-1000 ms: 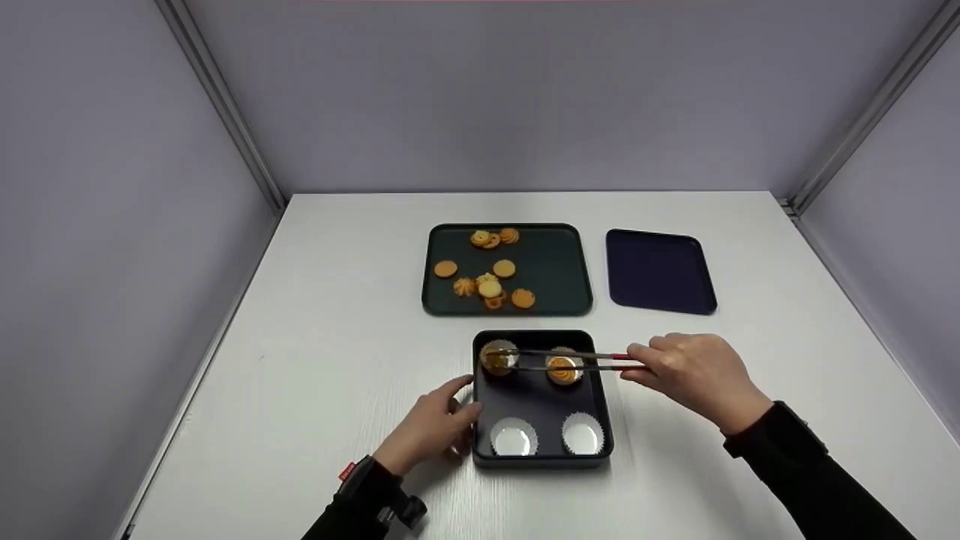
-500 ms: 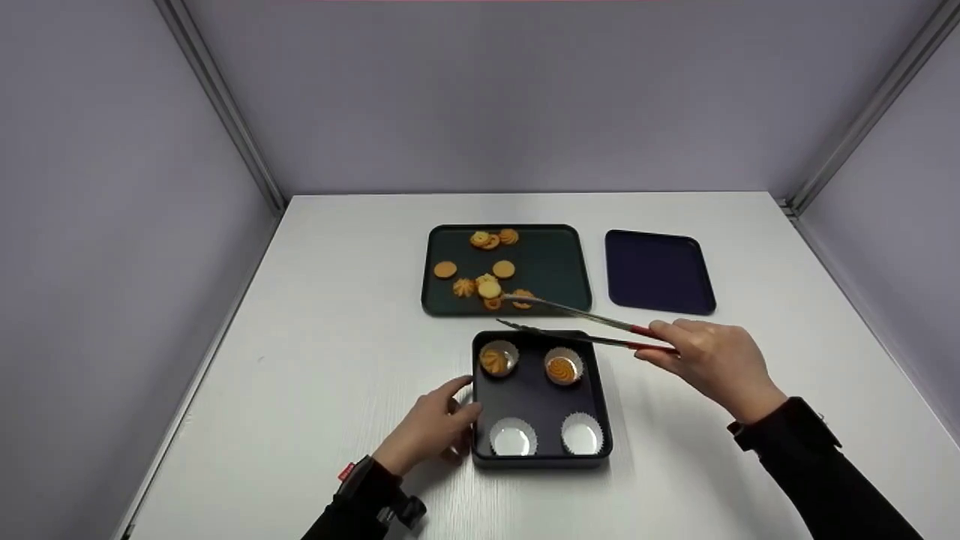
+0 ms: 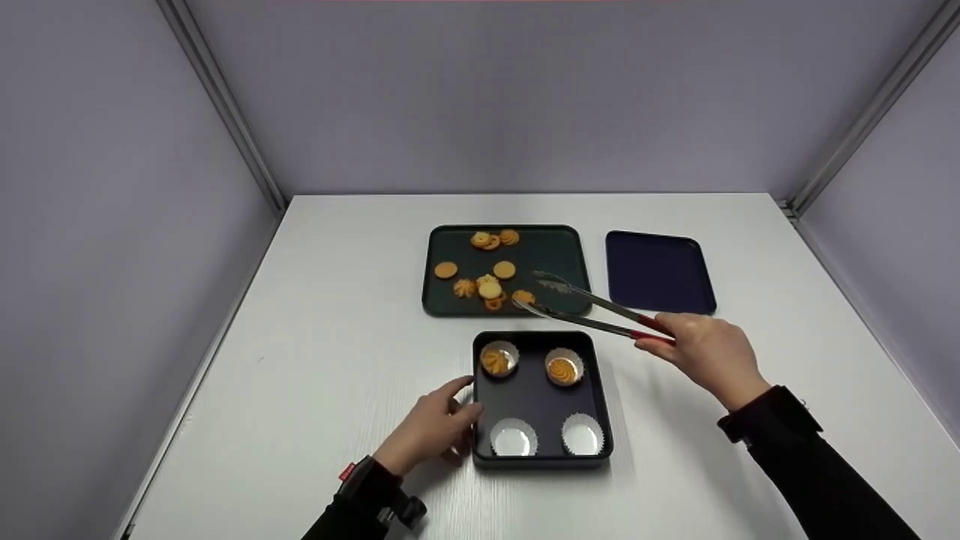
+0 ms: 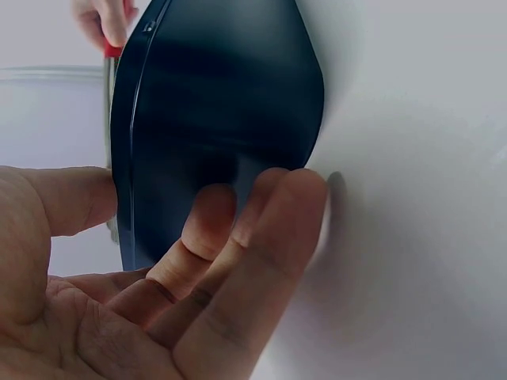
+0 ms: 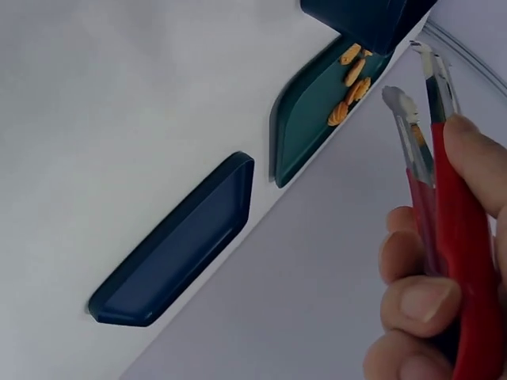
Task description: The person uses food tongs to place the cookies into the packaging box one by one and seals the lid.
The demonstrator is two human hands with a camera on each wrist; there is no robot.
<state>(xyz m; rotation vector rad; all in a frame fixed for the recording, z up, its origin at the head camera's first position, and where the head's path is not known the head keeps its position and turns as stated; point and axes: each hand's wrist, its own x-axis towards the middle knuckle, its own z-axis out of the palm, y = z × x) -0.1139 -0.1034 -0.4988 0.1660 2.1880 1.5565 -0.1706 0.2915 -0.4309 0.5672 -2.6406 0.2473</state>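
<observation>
Head view: the right hand [image 3: 705,354] grips tongs [image 5: 462,237], spread apart near a cookie [image 3: 524,295] ahead. The left hand [image 3: 429,431], loosely bent, touches the left side of the pan [image 3: 529,401].

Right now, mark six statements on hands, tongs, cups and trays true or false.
1. The right hand holds the tongs. True.
2. The tongs' tips meet. False: they stand apart.
3. The left hand touches the dark pan, which holds four paper cups. True.
4. Cookies lie on the green tray. True.
5. All four paper cups hold cookies. False: only the far two do.
6. The green tray is the rightmost tray. False: the blue tray is farther right.
</observation>
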